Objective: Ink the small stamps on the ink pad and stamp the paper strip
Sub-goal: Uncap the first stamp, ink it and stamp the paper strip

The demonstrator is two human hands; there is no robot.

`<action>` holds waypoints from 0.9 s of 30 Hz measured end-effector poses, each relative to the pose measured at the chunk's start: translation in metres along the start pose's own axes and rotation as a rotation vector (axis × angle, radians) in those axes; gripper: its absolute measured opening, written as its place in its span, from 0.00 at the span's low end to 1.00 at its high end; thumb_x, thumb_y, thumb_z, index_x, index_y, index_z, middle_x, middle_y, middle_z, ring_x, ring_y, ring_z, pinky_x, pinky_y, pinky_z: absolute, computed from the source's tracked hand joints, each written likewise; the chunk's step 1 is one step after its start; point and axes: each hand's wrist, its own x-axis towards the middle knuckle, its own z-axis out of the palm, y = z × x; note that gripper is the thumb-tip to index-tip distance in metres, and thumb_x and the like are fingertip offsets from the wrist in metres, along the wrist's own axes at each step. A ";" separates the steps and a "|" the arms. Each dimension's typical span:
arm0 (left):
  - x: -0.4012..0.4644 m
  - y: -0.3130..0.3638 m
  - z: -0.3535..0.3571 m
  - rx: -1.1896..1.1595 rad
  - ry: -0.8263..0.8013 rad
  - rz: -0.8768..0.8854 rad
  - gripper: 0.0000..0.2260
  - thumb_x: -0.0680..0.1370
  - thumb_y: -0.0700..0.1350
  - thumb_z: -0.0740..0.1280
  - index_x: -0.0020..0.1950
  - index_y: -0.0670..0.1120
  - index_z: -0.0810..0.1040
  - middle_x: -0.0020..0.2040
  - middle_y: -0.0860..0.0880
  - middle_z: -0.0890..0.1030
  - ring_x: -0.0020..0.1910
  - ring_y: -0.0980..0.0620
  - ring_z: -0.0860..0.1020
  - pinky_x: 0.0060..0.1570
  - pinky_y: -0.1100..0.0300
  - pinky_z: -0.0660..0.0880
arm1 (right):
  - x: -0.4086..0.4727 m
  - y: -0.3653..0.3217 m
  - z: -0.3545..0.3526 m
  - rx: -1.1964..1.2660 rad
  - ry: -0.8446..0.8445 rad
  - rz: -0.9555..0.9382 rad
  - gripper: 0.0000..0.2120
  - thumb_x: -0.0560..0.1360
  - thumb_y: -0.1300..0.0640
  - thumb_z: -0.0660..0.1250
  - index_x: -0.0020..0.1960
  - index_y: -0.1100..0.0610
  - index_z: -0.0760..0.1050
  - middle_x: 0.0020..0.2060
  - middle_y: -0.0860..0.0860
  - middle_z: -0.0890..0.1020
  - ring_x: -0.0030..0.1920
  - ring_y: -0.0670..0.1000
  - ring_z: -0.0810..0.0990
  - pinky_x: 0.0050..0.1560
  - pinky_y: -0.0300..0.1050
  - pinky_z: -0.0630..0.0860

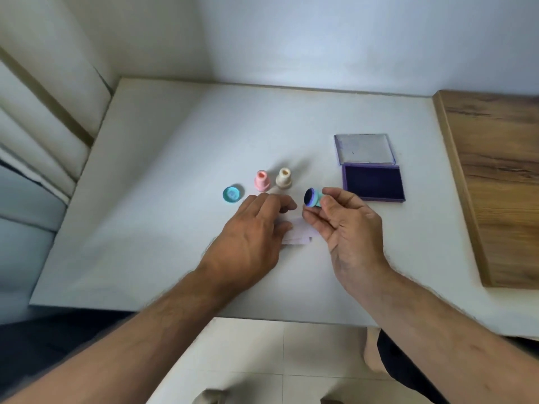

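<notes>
Head view: my right hand (347, 225) pinches the inked teal stamp (313, 197), my left hand (256, 231) lies flat on the paper strip (297, 239), so pressing down squarely comes next.

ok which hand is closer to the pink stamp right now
Left. The left hand lies flat on the table with its fingers just short of the pink stamp. The right hand is farther right, past the cream stamp, holding the teal stamp.

both bare forearms reach in from below.
the left hand (250, 231) lies palm down, fingers loosely spread and slightly curled. the right hand (347, 225) is raised and turned palm up, its thumb and fingertips (310, 214) pinched closed around something small.
</notes>
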 end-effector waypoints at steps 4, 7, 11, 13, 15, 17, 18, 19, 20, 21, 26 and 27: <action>-0.018 -0.016 -0.012 0.121 0.008 -0.005 0.11 0.76 0.40 0.67 0.59 0.46 0.77 0.52 0.49 0.79 0.51 0.47 0.75 0.54 0.60 0.71 | 0.000 0.001 0.002 -0.113 0.002 -0.054 0.05 0.74 0.70 0.67 0.48 0.64 0.79 0.34 0.53 0.83 0.37 0.52 0.83 0.44 0.45 0.82; -0.024 -0.021 -0.015 0.172 0.033 -0.036 0.10 0.76 0.47 0.70 0.56 0.46 0.79 0.49 0.49 0.80 0.47 0.46 0.76 0.52 0.60 0.70 | 0.000 0.006 0.005 -0.183 0.010 -0.094 0.06 0.73 0.70 0.68 0.49 0.64 0.80 0.33 0.52 0.83 0.36 0.50 0.83 0.46 0.45 0.82; -0.030 -0.025 -0.021 0.132 0.045 -0.104 0.13 0.74 0.54 0.71 0.55 0.49 0.80 0.48 0.51 0.79 0.46 0.50 0.76 0.50 0.62 0.71 | -0.002 0.006 0.007 -0.254 0.027 -0.138 0.06 0.72 0.68 0.70 0.47 0.59 0.81 0.35 0.51 0.84 0.38 0.51 0.84 0.47 0.45 0.82; -0.031 -0.026 -0.020 0.067 0.057 -0.153 0.13 0.74 0.55 0.71 0.54 0.50 0.80 0.47 0.52 0.77 0.44 0.54 0.74 0.48 0.64 0.71 | -0.007 0.007 0.008 -0.403 0.010 -0.230 0.07 0.71 0.65 0.72 0.46 0.55 0.83 0.37 0.49 0.85 0.40 0.52 0.84 0.47 0.45 0.81; -0.029 -0.027 -0.019 0.019 0.060 -0.179 0.14 0.73 0.56 0.72 0.54 0.51 0.80 0.46 0.53 0.76 0.43 0.56 0.72 0.48 0.64 0.71 | -0.016 0.012 0.011 -0.649 -0.079 -0.394 0.07 0.70 0.61 0.74 0.46 0.53 0.84 0.38 0.47 0.86 0.40 0.48 0.85 0.46 0.41 0.80; -0.028 -0.029 -0.019 0.004 0.061 -0.194 0.15 0.72 0.57 0.72 0.54 0.52 0.81 0.46 0.54 0.76 0.43 0.56 0.71 0.47 0.64 0.70 | -0.026 0.020 0.015 -0.818 -0.188 -0.527 0.08 0.69 0.60 0.75 0.48 0.54 0.84 0.40 0.45 0.86 0.40 0.42 0.84 0.45 0.34 0.78; -0.026 -0.029 -0.019 -0.004 0.066 -0.194 0.15 0.71 0.58 0.73 0.54 0.52 0.81 0.46 0.54 0.76 0.43 0.56 0.71 0.46 0.64 0.70 | -0.029 0.024 0.015 -0.886 -0.216 -0.594 0.09 0.69 0.60 0.75 0.49 0.55 0.84 0.42 0.45 0.86 0.41 0.41 0.84 0.45 0.31 0.78; -0.026 -0.030 -0.019 -0.013 0.072 -0.191 0.16 0.71 0.58 0.73 0.54 0.52 0.81 0.46 0.54 0.76 0.42 0.57 0.71 0.46 0.64 0.71 | -0.030 0.027 0.016 -0.954 -0.232 -0.666 0.10 0.69 0.60 0.75 0.50 0.55 0.84 0.43 0.45 0.85 0.43 0.41 0.83 0.45 0.29 0.77; -0.026 -0.031 -0.019 -0.023 0.075 -0.188 0.16 0.71 0.58 0.73 0.53 0.52 0.81 0.45 0.55 0.75 0.42 0.57 0.71 0.46 0.64 0.71 | -0.030 0.029 0.015 -1.009 -0.238 -0.728 0.10 0.70 0.59 0.75 0.51 0.56 0.84 0.44 0.46 0.85 0.44 0.41 0.82 0.45 0.28 0.77; -0.026 -0.031 -0.020 -0.032 0.073 -0.188 0.16 0.70 0.59 0.73 0.53 0.52 0.81 0.44 0.56 0.74 0.42 0.57 0.71 0.45 0.64 0.71 | -0.028 0.030 0.015 -1.033 -0.236 -0.766 0.10 0.70 0.59 0.75 0.52 0.56 0.84 0.44 0.47 0.85 0.44 0.42 0.82 0.45 0.28 0.76; -0.027 -0.032 -0.022 -0.081 0.071 -0.196 0.18 0.69 0.58 0.74 0.53 0.50 0.81 0.43 0.57 0.72 0.42 0.57 0.73 0.46 0.63 0.73 | -0.025 0.029 0.013 -1.142 -0.282 -0.868 0.11 0.70 0.59 0.75 0.53 0.56 0.83 0.44 0.49 0.85 0.43 0.43 0.82 0.47 0.31 0.78; -0.027 -0.032 -0.022 -0.088 0.065 -0.198 0.18 0.69 0.59 0.74 0.53 0.50 0.81 0.43 0.57 0.72 0.42 0.58 0.72 0.46 0.63 0.73 | -0.025 0.030 0.013 -1.172 -0.296 -0.881 0.11 0.70 0.58 0.75 0.53 0.56 0.83 0.45 0.49 0.85 0.43 0.43 0.82 0.49 0.33 0.79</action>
